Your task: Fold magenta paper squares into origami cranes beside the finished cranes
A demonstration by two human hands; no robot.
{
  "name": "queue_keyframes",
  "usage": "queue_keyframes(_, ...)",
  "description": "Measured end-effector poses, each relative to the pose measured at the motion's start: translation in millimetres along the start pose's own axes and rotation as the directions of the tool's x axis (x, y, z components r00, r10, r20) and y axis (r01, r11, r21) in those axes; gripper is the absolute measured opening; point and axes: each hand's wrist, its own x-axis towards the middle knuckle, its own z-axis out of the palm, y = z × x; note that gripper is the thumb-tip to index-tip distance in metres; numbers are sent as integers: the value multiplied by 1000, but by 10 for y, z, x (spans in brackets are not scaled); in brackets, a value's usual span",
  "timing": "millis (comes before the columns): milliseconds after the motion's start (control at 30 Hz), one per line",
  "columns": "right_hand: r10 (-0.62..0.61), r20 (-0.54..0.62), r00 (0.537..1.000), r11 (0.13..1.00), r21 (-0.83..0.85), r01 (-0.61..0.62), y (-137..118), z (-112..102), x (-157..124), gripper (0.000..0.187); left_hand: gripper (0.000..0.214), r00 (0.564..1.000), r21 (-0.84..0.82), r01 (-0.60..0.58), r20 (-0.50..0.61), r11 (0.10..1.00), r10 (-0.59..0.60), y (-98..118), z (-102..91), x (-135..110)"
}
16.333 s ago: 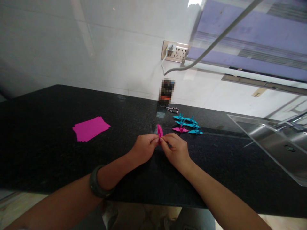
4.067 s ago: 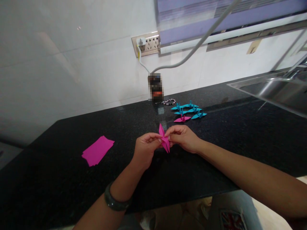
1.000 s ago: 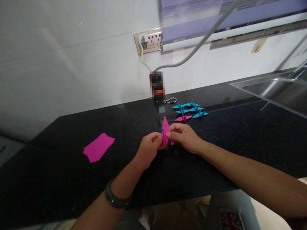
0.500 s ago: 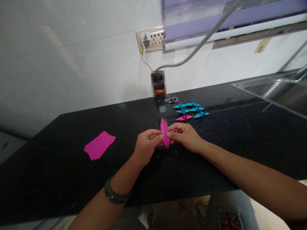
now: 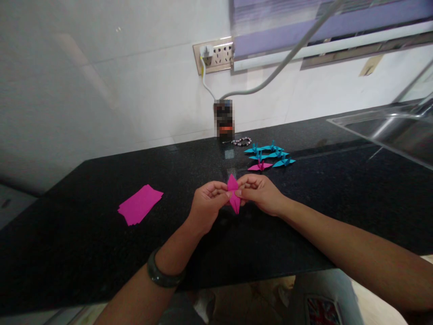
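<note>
Between my hands a folded pink origami paper (image 5: 233, 183) is held above the black countertop, a narrow diamond with pointed ends toward and away from me. My left hand (image 5: 210, 203) pinches its left edge, thumb on top and fingers curled beneath. My right hand (image 5: 259, 192) pinches the right edge the same way. Just beyond my right hand stands a pink paper crane (image 5: 260, 166). Several blue paper cranes (image 5: 278, 154) are grouped beside and behind it. To the left of my left hand lies a stack of pink paper sheets (image 5: 140, 205), slightly fanned.
The black countertop (image 5: 84, 253) runs along a white wall, with its front edge near me. At the back are a blurred-out upright object (image 5: 224, 119) with a cable and a beaded bracelet (image 5: 242, 141). A metal sink (image 5: 389, 128) is at the right.
The far point of the folded pink paper has tipped lower and nearer, and the paper looks shorter. Both hands keep nearly the same place and grip.
</note>
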Motion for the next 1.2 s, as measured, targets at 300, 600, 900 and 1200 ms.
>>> queue_keyframes(300,-27,-34,999,999,-32,25,-31,23,-6,7,11,1000,-5,-12,14,1000,12,-2,-1,-1)
queue_keyframes(600,-264,34,964,876,-411,254,-73,-28,-5,7,27,990,89,138,14,986,-140,17,-5,-3)
queue_keyframes(900,-82,-30,996,955,-290,70,-74,-7,2,23,23,995,130,2,-98,991,11,-23,25,6)
queue_keyframes(1200,-83,8,996,915,-395,80,-60,2,6,25,20,989,277,-102,-72,955,127,-69,-14,2)
